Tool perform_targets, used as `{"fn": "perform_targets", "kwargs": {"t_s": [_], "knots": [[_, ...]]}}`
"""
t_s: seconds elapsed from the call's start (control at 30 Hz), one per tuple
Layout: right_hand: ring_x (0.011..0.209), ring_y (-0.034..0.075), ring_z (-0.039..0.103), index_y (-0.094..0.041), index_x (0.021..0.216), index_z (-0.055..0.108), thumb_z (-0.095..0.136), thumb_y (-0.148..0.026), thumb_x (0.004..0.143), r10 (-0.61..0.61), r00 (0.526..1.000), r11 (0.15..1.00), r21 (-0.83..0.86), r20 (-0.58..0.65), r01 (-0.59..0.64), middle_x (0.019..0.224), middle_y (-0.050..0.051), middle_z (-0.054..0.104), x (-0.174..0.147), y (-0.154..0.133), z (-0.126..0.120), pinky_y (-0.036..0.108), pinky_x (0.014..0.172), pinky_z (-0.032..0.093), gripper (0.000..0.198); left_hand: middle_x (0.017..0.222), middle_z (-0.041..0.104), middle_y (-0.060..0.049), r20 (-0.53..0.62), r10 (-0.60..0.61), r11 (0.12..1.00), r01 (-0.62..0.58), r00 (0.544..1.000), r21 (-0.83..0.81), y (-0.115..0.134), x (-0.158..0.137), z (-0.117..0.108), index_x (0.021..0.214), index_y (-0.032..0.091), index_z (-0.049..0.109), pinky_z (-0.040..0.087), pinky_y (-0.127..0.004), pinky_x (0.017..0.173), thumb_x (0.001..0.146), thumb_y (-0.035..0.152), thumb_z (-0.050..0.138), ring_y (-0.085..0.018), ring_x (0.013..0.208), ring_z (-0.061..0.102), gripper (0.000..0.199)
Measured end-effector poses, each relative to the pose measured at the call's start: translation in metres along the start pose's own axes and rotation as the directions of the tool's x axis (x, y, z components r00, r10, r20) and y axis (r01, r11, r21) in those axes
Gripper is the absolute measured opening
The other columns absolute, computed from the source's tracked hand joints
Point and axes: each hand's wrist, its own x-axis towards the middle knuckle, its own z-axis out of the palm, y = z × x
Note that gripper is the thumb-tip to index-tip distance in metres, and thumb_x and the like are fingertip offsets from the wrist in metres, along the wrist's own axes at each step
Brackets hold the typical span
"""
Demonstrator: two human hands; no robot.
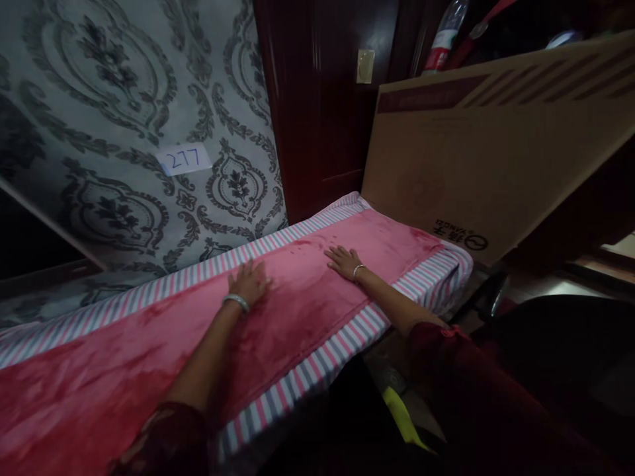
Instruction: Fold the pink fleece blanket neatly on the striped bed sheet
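Note:
A long pink, plush-looking cloth (307, 311) lies spread over a narrow raised surface, on top of a striped sheet (278, 400) whose borders show along both long sides. My left hand (248, 284), with a bracelet at the wrist, rests on the pink cloth near its far side, fingers apart and slightly blurred. Farther right, my right hand (343, 262) lies flat on the same cloth with its fingers spread, a thin bracelet on that wrist. Nothing is held in either hand. Darker and lighter patches mark the cloth's pile around both hands.
A large cardboard box (461, 158) stands at the right end, with a plastic bottle (443, 39) behind its top edge. Patterned wallpaper (124, 86) bearing a paper marked 277 (184, 158) and a dark red door (332, 112) border the far side. Something yellow (404, 416) lies below.

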Motion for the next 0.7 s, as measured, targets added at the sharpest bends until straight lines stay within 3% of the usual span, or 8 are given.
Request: {"fn": "perform_targets", "kwargs": {"t_s": [0.13, 0.23, 0.33, 0.43, 0.5, 0.6, 0.7], "knots": [[0.158, 0.029, 0.011, -0.032, 0.164, 0.026, 0.023, -0.05, 0.107, 0.208, 0.978, 0.978, -0.017, 0.026, -0.208, 0.172, 0.005, 0.015, 0.007, 0.058, -0.013, 0.061, 0.122, 0.017, 0.06, 0.132, 0.062, -0.01, 0.045, -0.008, 1.0, 0.007, 0.999, 0.021, 0.027, 0.036, 0.034, 0.131, 0.018, 0.06, 0.056, -0.046, 0.096, 0.1, 0.039, 0.058, -0.023, 0.114, 0.064, 0.038], [0.157, 0.033, 0.015, -0.033, 0.163, 0.028, 0.024, -0.055, 0.106, 0.332, 0.943, 0.943, 0.0, 0.015, -0.332, 0.172, 0.006, 0.015, 0.019, 0.068, -0.022, 0.064, 0.119, 0.022, 0.062, 0.144, 0.057, -0.015, 0.078, -0.039, 0.998, 0.036, 0.996, 0.044, 0.031, 0.049, 0.054, 0.139, 0.019, 0.059, 0.047, -0.056, 0.106, 0.1, 0.042, 0.055, -0.033, 0.132, 0.055, 0.045], [0.157, 0.033, 0.015, -0.036, 0.164, 0.026, 0.026, -0.058, 0.105, 0.128, 0.991, 0.991, 0.035, -0.024, -0.127, 0.173, 0.005, 0.014, 0.043, 0.042, -0.022, 0.063, 0.12, 0.022, 0.063, 0.163, 0.039, -0.019, 0.142, -0.081, 0.993, 0.067, 0.987, 0.1, 0.027, 0.053, 0.069, 0.152, 0.02, 0.049, 0.03, -0.066, 0.117, 0.102, 0.042, 0.044, -0.04, 0.152, 0.031, 0.055], [0.158, 0.03, 0.015, -0.038, 0.163, 0.026, 0.026, -0.057, 0.105, -0.135, 0.991, 0.989, 0.066, 0.008, 0.134, 0.172, 0.001, 0.019, 0.073, 0.02, -0.015, 0.059, 0.123, 0.019, 0.061, 0.168, 0.028, -0.014, 0.188, -0.105, 0.986, 0.078, 0.977, 0.149, 0.022, 0.055, 0.078, 0.159, 0.024, 0.039, 0.024, -0.064, 0.12, 0.102, 0.044, 0.039, -0.037, 0.156, 0.022, 0.06], [0.158, 0.027, 0.015, -0.038, 0.162, 0.03, 0.028, -0.055, 0.105, -0.159, 0.987, 0.986, 0.051, 0.037, 0.157, 0.171, 0.0, 0.022, 0.091, 0.025, -0.013, 0.057, 0.124, 0.015, 0.059, 0.168, 0.028, -0.013, 0.183, -0.102, 0.985, 0.073, 0.978, 0.156, 0.019, 0.055, 0.081, 0.159, 0.025, 0.038, 0.025, -0.064, 0.12, 0.102, 0.045, 0.038, -0.036, 0.156, 0.022, 0.06], [0.156, 0.026, 0.021, -0.039, 0.159, 0.037, 0.034, -0.049, 0.105, 0.058, 0.998, 0.998, 0.023, 0.023, -0.058, 0.17, -0.001, 0.026, 0.114, 0.062, -0.021, 0.055, 0.123, 0.019, 0.054, 0.167, 0.03, -0.013, 0.167, -0.088, 0.985, 0.061, 0.982, 0.16, 0.016, 0.055, 0.085, 0.158, 0.025, 0.041, 0.026, -0.065, 0.119, 0.101, 0.045, 0.038, -0.037, 0.156, 0.025, 0.06], [0.152, 0.029, 0.029, -0.034, 0.156, 0.044, 0.032, -0.041, 0.106, 0.274, 0.96, 0.962, 0.022, -0.058, -0.273, 0.168, 0.004, 0.031, 0.129, 0.11, -0.036, 0.057, 0.118, 0.03, 0.051, 0.167, 0.031, -0.012, 0.153, -0.085, 0.986, 0.061, 0.985, 0.155, 0.013, 0.055, 0.089, 0.157, 0.025, 0.042, 0.025, -0.065, 0.119, 0.1, 0.045, 0.038, -0.037, 0.155, 0.025, 0.06]]}}
